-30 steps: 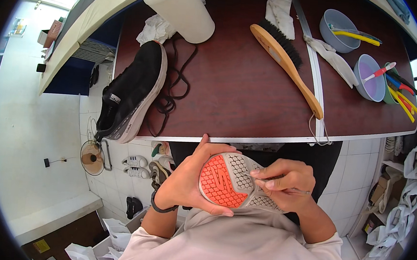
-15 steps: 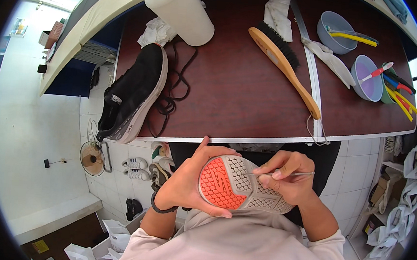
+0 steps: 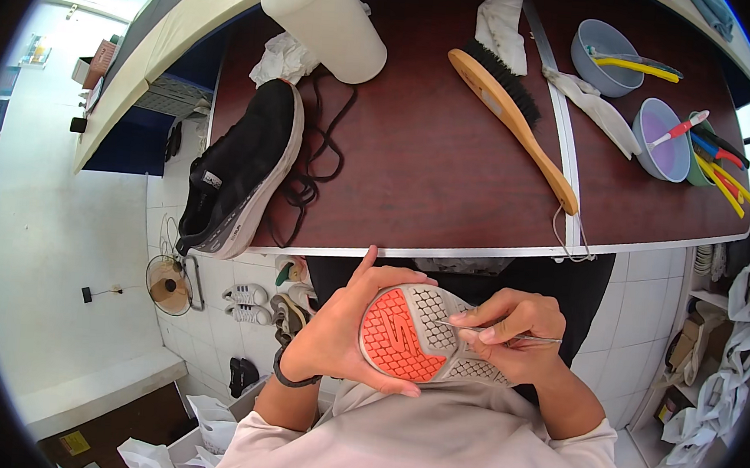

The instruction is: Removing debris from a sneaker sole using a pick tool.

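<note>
Your left hand (image 3: 333, 335) cups the upturned shoe (image 3: 424, 335) below the table (image 3: 431, 177) edge, your right hand (image 3: 512, 330) on its right side holding a thin tool (image 3: 507, 335) against the sole, while the other shoe (image 3: 240, 168) lies on the table's left, brush (image 3: 509, 113) at centre, bowls (image 3: 637, 96) far right.

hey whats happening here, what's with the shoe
A person holds a shoe upside down in their lap, the left hand cupping its orange and grey sole. The right hand pinches a thin metal pick with its tip against the tread grooves. On the dark table in front lie the other black shoe, loose laces, a wooden brush, a white bottle and two small bowls.
</note>
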The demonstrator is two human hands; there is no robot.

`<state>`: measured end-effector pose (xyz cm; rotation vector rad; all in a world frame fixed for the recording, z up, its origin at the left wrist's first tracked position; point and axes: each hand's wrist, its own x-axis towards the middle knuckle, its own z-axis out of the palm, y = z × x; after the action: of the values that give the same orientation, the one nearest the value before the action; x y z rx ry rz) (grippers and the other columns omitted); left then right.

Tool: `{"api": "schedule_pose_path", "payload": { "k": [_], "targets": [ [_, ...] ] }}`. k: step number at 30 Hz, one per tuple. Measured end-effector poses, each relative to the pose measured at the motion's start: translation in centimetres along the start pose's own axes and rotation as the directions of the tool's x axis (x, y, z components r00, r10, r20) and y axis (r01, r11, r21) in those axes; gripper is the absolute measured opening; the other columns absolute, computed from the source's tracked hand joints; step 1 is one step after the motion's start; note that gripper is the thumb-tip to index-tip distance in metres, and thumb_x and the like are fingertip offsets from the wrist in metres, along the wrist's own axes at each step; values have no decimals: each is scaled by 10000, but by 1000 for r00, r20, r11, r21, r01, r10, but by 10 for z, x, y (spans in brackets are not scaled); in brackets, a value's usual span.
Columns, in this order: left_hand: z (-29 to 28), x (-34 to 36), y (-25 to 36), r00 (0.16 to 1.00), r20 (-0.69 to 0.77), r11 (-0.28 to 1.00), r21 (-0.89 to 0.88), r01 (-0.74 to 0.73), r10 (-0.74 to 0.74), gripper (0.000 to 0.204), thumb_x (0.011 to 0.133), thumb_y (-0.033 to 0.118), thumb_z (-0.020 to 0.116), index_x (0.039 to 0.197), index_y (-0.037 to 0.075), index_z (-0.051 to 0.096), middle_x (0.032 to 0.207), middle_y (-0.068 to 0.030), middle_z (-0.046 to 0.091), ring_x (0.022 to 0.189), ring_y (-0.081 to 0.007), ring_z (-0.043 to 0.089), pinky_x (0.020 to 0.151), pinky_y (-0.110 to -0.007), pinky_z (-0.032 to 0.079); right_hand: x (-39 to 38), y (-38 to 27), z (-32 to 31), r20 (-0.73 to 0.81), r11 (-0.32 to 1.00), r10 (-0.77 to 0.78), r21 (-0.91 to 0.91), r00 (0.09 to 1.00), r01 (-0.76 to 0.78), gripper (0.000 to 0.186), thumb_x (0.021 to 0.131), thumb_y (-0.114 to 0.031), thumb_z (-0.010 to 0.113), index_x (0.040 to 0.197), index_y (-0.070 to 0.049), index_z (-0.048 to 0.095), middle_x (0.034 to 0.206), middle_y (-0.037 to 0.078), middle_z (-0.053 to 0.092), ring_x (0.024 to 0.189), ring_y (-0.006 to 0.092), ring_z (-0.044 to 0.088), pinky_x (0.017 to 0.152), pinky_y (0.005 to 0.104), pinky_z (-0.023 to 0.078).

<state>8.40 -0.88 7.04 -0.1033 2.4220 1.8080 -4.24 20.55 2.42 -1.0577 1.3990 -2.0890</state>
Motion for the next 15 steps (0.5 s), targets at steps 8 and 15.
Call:
{"api": "schedule_pose_path", "payload": {
  "k": [8,15],
  "targets": [
    [1,2,5,1000,3,999,40,0,0,1141,484,540,976,1365,7,483,1300,-133,639,1211,-317,624,1202,-671,52,0,-5,-1,0,994,-43,-100,999,43,289,780,131,779,885,-77,607,878,196,736,814,229,767,691,278,624],
    [1,7,8,1000,5,998,60,-31,31,1123,490,543,969,1357,4,501,1270,-124,651,1183,-304,643,1208,-657,68,5,-2,1,21,993,56,108,998,-58,256,803,113,763,850,-61,582,913,195,737,838,231,767,671,277,612]
  ]
}}
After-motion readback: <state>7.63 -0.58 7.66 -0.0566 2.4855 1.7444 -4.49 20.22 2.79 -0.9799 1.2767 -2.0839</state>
